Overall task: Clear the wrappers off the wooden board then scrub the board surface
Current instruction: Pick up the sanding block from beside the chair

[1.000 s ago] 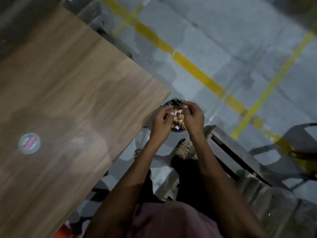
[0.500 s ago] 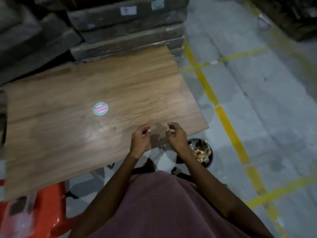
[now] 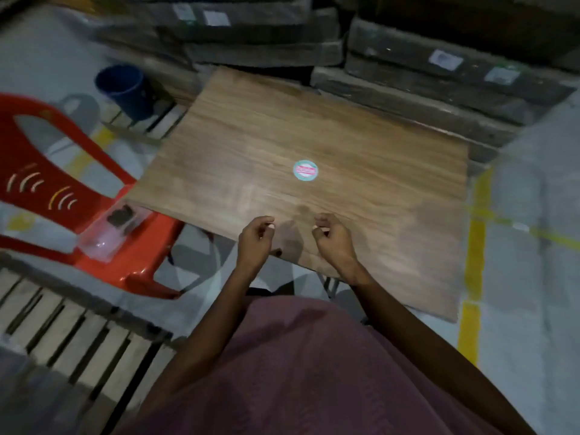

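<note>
- Head view looks down on a large rectangular wood-grain board lying flat, its near edge by the person's maroon-clad lap.
- Left hand and right hand hover over that near edge, a little apart; fingers loosely curled, holding nothing I can make out.
- One round teal-and-pink sticker sits mid-board; bare wood surrounds it on all sides.
- Left corner of the board overlaps a red plastic chair, where a clear plastic packet lies.
- Dark blue plastic cup stands beyond the left edge.
- Wrapped grey stacked bundles crowd the far edge.
- Yellow floor line runs past the right edge.
</note>
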Action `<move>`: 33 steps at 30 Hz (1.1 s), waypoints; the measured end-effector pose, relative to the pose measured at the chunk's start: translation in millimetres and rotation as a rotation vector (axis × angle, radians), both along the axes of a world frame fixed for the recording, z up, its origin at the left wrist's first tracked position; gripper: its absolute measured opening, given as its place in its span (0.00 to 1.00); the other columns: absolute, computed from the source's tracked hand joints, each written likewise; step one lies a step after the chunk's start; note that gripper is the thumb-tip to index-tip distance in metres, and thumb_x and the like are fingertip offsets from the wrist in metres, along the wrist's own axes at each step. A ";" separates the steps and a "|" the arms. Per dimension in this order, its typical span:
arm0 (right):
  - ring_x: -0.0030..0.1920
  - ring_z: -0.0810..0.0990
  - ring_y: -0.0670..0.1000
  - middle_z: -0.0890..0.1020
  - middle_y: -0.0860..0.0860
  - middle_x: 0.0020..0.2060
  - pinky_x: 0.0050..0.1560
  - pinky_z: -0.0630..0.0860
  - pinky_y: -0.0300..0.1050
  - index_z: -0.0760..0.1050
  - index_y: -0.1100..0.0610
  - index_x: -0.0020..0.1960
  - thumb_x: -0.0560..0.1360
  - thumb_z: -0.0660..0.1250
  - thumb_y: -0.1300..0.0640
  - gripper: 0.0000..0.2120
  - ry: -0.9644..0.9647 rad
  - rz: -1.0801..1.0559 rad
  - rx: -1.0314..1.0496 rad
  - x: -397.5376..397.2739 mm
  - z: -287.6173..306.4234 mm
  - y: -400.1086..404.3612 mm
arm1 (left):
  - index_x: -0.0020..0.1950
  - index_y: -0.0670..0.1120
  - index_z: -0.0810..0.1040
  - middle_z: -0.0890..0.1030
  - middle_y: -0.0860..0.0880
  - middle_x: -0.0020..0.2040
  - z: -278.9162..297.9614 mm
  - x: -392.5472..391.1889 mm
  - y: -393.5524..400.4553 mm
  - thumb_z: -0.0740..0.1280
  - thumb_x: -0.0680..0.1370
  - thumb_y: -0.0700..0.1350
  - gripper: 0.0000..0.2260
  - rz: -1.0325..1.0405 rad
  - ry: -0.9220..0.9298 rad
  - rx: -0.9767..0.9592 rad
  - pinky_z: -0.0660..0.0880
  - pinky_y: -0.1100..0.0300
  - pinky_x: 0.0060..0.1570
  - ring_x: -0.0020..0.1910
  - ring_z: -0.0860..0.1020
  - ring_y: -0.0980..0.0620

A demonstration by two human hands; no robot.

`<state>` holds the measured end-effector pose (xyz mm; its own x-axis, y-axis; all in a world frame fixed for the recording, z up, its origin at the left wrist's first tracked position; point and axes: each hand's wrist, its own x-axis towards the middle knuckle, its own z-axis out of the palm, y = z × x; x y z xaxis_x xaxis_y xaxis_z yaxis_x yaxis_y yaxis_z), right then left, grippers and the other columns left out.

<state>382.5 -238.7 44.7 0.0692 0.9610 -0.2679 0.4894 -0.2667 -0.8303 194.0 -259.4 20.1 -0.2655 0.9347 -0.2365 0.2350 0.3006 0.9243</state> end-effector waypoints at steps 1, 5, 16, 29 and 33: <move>0.58 0.82 0.54 0.84 0.56 0.57 0.60 0.77 0.46 0.78 0.60 0.64 0.78 0.66 0.65 0.15 -0.008 0.036 0.008 -14.0 -1.5 5.4 | 0.59 0.44 0.83 0.85 0.47 0.53 2.2 -12.1 3.5 0.67 0.81 0.40 0.08 0.031 -0.010 0.007 0.81 0.49 0.54 0.51 0.82 0.51; 0.58 0.81 0.53 0.83 0.55 0.56 0.56 0.75 0.41 0.78 0.59 0.64 0.79 0.66 0.65 0.14 -0.004 0.119 -0.010 -80.9 -7.1 31.2 | 0.58 0.41 0.80 0.80 0.42 0.47 11.2 -66.9 18.4 0.63 0.83 0.37 0.07 0.082 -0.045 0.007 0.75 0.72 0.36 0.43 0.77 0.50; 0.53 0.81 0.47 0.84 0.50 0.52 0.52 0.71 0.23 0.83 0.61 0.57 0.80 0.66 0.67 0.10 0.092 0.242 0.035 -340.7 1.9 99.6 | 0.55 0.48 0.81 0.85 0.42 0.53 -1.7 -309.4 71.4 0.64 0.81 0.38 0.08 0.173 -0.070 -0.057 0.80 0.46 0.59 0.55 0.83 0.43; 0.59 0.83 0.56 0.86 0.58 0.56 0.61 0.75 0.43 0.84 0.61 0.57 0.77 0.67 0.64 0.11 -0.155 0.695 -0.151 -592.4 -75.8 203.6 | 0.57 0.40 0.83 0.84 0.45 0.55 -99.6 -495.5 102.4 0.63 0.79 0.35 0.11 0.863 -0.124 -0.271 0.79 0.61 0.56 0.54 0.82 0.47; 0.59 0.82 0.59 0.85 0.60 0.57 0.57 0.77 0.47 0.84 0.61 0.57 0.77 0.66 0.62 0.12 -0.223 0.706 -0.379 -665.4 -151.9 197.8 | 0.56 0.37 0.83 0.84 0.41 0.55 -163.7 -534.2 103.2 0.63 0.79 0.35 0.11 1.008 -0.170 -0.464 0.77 0.56 0.55 0.56 0.81 0.43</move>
<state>-282.9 -41.0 -107.3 -0.4266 0.6457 -0.6333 0.7887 -0.0772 -0.6100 -340.3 -156.2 -143.6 -0.7818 0.1227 -0.6113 -0.4289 0.6058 0.6701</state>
